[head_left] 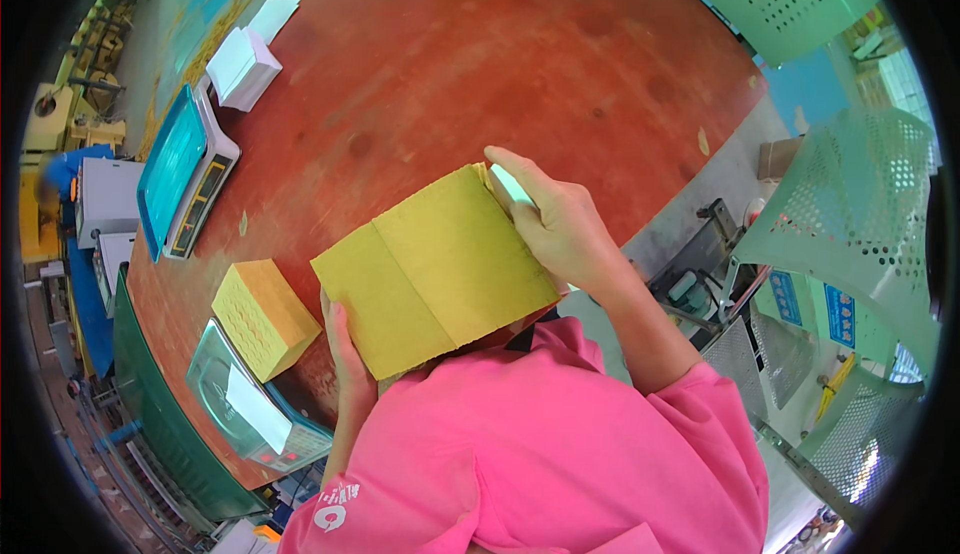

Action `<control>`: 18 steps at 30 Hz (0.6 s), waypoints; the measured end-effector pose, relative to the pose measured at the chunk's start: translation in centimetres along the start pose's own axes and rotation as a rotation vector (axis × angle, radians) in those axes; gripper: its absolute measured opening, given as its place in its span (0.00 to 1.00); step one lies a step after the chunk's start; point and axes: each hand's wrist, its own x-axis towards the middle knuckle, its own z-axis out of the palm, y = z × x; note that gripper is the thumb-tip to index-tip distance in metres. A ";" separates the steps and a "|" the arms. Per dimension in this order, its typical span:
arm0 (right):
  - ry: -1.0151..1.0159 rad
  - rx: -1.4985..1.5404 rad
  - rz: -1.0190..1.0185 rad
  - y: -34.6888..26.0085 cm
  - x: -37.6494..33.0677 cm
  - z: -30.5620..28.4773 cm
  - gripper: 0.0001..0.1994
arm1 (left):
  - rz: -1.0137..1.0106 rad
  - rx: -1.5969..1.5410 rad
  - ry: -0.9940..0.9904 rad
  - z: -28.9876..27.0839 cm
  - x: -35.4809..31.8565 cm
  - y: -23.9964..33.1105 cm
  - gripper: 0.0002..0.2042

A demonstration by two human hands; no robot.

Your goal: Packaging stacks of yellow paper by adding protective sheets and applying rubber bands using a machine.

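Some of the left hand [351,362] unseen behind yellow paper [440,272]

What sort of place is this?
Probably a small workshop or packing room, perhaps for paper goods: creased yellow paper is being held at a worn red table, with a yellow stack and a teal-trayed weighing scale along its left side.

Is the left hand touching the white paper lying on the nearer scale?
No, the left hand holds the left edge of the creased yellow paper.
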 end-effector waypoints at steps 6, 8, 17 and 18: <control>0.158 -0.226 -0.083 1.4 -0.3 -0.3 0.21 | -0.010 -0.017 0.005 0.8 -0.1 0.4 0.24; 0.189 -0.298 -0.127 2.0 -0.8 -0.8 0.21 | -0.004 -0.010 0.011 0.6 -0.1 0.4 0.23; 0.156 -0.616 -0.344 3.6 -1.1 -0.4 0.17 | -0.001 -0.053 0.015 0.4 0.1 -0.1 0.24; 0.068 -0.590 -0.366 3.6 -0.9 -0.2 0.18 | -0.007 -0.050 0.018 0.4 0.2 -0.1 0.24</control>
